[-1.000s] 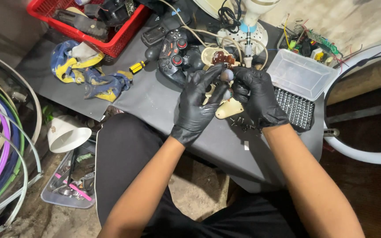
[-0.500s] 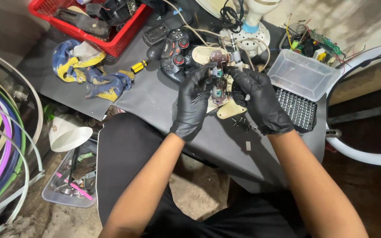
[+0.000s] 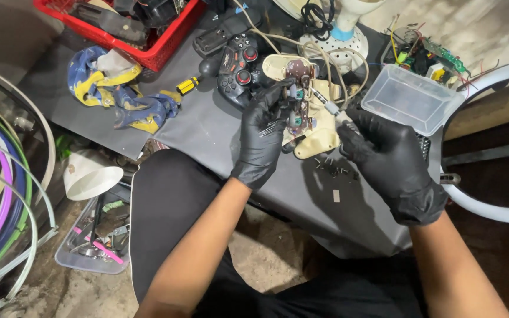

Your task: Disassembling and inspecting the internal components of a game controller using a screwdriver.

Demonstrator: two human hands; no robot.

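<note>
currently the dark counter point(image 3: 207, 135) carries a red basket point(image 3: 148, 47) at its far left corner, a clear plastic box point(image 3: 410, 97) at its far right edge, and a black game controller point(image 3: 240, 70) near the far edge. the cream controller shell point(image 3: 316, 138) with its circuit board point(image 3: 298, 97) lies at the counter's middle. compared with the frame half a second back, the right hand point(image 3: 393, 162) has drawn away from the board toward the near right; judged from this, one fastening or prying action is finished. the left hand point(image 3: 266, 132), in a black glove, is closed on the board's left side, fingers curled over it. the right hand is closed around a thin tool point(image 3: 331, 109), tip toward the board. the shell's long axis runs from far left to near right, open side up. small loose screws point(image 3: 334, 168) lie just beside it toward the near edge.
</note>
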